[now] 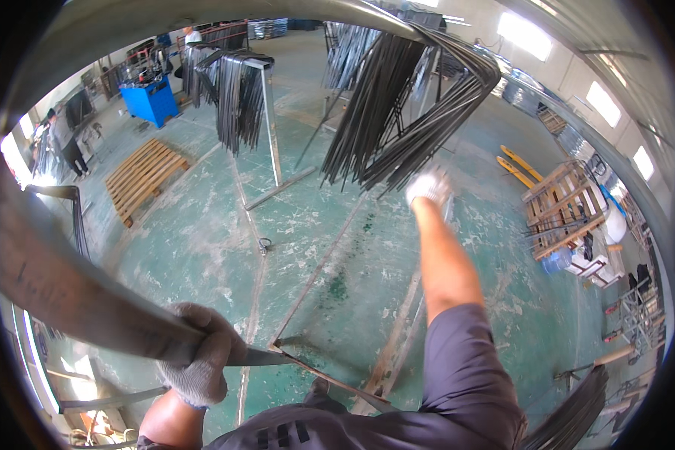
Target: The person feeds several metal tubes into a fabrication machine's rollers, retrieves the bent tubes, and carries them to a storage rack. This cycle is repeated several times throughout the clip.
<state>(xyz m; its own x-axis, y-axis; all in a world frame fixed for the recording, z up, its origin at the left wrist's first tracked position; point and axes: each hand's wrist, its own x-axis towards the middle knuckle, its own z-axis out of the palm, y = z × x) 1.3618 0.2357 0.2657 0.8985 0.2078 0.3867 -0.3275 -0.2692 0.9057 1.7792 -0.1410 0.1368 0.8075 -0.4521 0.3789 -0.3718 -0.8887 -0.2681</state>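
My left hand [206, 356], in a grey knitted glove, is closed round a flat grey metal bar [90, 304] that runs from the upper left past my body. My right arm stretches forward. The right hand [430, 187], in a white glove, is smeared by motion, so its fingers do not show clearly. It is nearest to the lower ends of a thick bundle of dark bent metal rods [375, 105], which hangs ahead of me. Whether the glove touches the rods I cannot tell.
More dark rods [240, 97] hang on a metal stand [271, 127] at the far left. A wooden pallet [144, 176] lies before a blue cabinet [150, 101]. Stacked pallets [562, 199] and yellow forks [519, 166] are at the right. Another person [66, 146] stands far left.
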